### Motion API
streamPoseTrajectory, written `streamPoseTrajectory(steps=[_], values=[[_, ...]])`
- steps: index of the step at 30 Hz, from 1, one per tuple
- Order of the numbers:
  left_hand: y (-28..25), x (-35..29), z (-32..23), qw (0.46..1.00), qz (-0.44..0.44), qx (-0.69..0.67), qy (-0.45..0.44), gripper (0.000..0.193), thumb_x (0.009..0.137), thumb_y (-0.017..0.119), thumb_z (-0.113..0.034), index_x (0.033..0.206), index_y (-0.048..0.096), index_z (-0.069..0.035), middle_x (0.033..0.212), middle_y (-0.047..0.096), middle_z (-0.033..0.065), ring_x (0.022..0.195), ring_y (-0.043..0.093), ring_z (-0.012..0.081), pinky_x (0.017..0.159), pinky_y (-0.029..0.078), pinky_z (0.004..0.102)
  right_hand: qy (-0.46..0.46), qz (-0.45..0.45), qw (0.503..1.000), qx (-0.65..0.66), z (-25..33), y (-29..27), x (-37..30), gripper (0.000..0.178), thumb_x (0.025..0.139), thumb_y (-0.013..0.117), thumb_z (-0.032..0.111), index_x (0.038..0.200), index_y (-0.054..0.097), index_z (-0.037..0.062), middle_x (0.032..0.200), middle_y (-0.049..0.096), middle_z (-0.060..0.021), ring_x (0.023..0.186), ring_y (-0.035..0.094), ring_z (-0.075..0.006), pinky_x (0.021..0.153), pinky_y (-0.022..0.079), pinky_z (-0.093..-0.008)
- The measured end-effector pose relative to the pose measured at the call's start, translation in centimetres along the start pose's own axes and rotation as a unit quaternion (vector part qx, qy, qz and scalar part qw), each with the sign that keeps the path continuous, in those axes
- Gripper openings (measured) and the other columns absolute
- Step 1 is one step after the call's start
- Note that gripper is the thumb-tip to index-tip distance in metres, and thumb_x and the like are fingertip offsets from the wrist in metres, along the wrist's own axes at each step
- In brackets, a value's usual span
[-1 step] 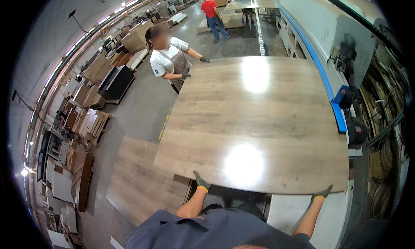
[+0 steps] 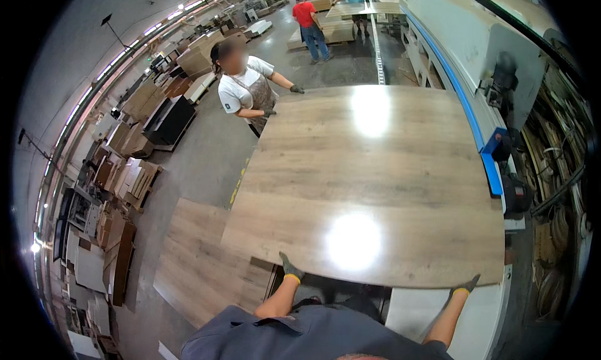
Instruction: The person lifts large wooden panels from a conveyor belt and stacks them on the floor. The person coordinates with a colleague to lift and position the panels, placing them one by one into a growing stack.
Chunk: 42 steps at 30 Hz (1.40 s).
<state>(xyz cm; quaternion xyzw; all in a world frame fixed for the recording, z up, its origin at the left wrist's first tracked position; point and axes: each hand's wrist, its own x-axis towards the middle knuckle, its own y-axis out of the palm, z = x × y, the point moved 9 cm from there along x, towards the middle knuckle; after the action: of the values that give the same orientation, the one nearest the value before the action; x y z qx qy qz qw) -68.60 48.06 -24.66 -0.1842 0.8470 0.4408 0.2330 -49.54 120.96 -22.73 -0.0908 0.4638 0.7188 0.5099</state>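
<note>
A large wood-grain panel (image 2: 363, 178) lies flat in front of me, with two bright light reflections on its glossy face. At its near edge, left of the middle, my left hand (image 2: 291, 267) grips the board in a dark glove with a yellow cuff. Close to the near right corner, my right hand (image 2: 464, 285), gloved the same way, holds that edge too. The fingers of both hands are partly hidden at the edge. Across the panel, a co-worker in a white shirt and patterned apron (image 2: 260, 97) has both gloved hands at its far left corner.
A machine with a blue guide rail (image 2: 466, 113) runs along the panel's right side. A second wood-grain panel (image 2: 200, 253) lies lower at the left. Near my right arm is a white surface (image 2: 413, 313). Pallets of boards (image 2: 134, 178) line the left; two people work farther back.
The panel's near edge and my hands sit very slightly lower in the picture. Both hands keep the same hold.
</note>
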Motion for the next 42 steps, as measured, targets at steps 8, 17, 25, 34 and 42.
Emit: streamPoseTrajectory(steps=[8, 17, 25, 34, 42], values=[[-4.8, -5.6, 0.9, 0.986, -0.074, 0.028, -0.144, 0.075, 0.084, 0.053, -0.066, 0.139, 0.043, -0.016, 0.14, 0.047, 0.0099, 0.126, 0.045, 0.0345, 0.107, 0.035, 0.0517, 0.071, 0.077, 0.992, -0.075, -0.2, -20.5, -0.2, 0.075, 0.088, 0.047, 0.063, 0.142, 0.039, 0.0116, 0.147, 0.039, -0.0089, 0.133, 0.034, -0.0325, 0.111, 0.026, -0.0489], [-13.5, -13.5, 0.6, 0.981, -0.102, 0.003, -0.168, 0.069, 0.085, 0.055, -0.061, 0.134, 0.048, -0.014, 0.134, 0.053, 0.0105, 0.123, 0.048, 0.0339, 0.105, 0.038, 0.0511, 0.047, -0.086, 0.993, -0.072, 1.3, -20.0, -10.9, 0.08, 0.083, 0.049, 0.069, 0.138, 0.044, 0.0104, 0.144, 0.044, -0.0084, 0.128, 0.041, -0.0333, 0.108, 0.031, -0.0514], [-22.3, -19.1, 2.3, 0.961, -0.058, -0.124, -0.241, 0.05, 0.088, 0.064, -0.038, 0.128, 0.052, -0.008, 0.131, 0.055, 0.0105, 0.121, 0.05, 0.0314, 0.106, 0.039, 0.0458, 0.049, -0.044, 0.99, -0.126, 1.1, -25.7, -12.7, 0.088, 0.078, 0.055, 0.072, 0.139, 0.041, 0.011, 0.143, 0.043, -0.0102, 0.127, 0.04, -0.0363, 0.105, 0.032, -0.0575], [-25.4, -25.8, 4.2, 0.837, -0.001, -0.431, -0.336, 0.048, 0.094, 0.057, -0.032, 0.134, 0.047, -0.008, 0.137, 0.051, 0.0065, 0.128, 0.043, 0.0289, 0.114, 0.03, 0.0438, 0.002, -0.018, 0.988, -0.156, 4.6, -36.8, -12.3, 0.083, 0.084, 0.047, 0.07, 0.141, 0.039, 0.0104, 0.142, 0.043, -0.0135, 0.127, 0.038, -0.0397, 0.106, 0.031, -0.058], [-26.4, -30.6, 3.0, 0.94, 0.063, -0.179, -0.285, 0.048, 0.092, 0.06, -0.035, 0.132, 0.051, -0.01, 0.136, 0.052, 0.0061, 0.128, 0.042, 0.0243, 0.113, 0.03, 0.039, -0.061, 0.051, 0.99, -0.117, 5.2, -42.6, -20.2, 0.082, 0.088, 0.043, 0.068, 0.144, 0.033, 0.0088, 0.143, 0.042, -0.0143, 0.128, 0.039, -0.0377, 0.106, 0.034, -0.0556]])
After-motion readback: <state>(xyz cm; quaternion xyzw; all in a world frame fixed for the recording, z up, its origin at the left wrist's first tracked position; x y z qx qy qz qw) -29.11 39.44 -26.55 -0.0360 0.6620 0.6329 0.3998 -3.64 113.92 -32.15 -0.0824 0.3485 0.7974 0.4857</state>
